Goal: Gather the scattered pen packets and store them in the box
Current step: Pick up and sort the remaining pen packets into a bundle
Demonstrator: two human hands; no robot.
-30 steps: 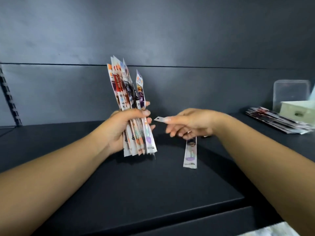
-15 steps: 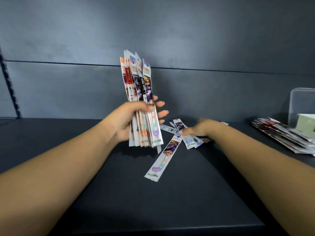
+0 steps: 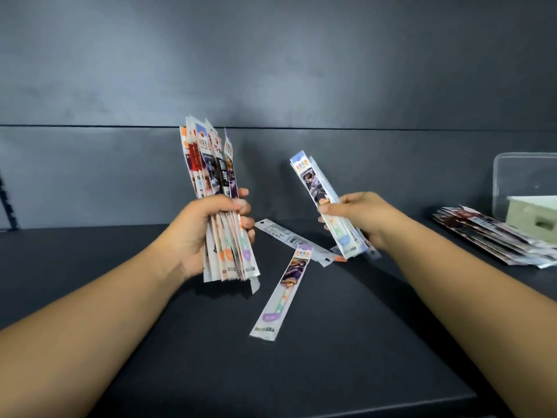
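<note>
Where packets (image 3: 278,292) lie, shelf (image 3: 346,357) bare.

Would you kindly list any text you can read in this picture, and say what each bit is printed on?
"G": on a packet in the bundle of pen packets that the left hand grips.
Large dark characters on that bundle: too blurred to quote.
Print on the packets in the right hand, the loose packet and the side stack: too small.

You're facing a dark grey panelled wall (image 3: 271,70), light pooling across it, above a matte black shelf (image 3: 331,342).
</note>
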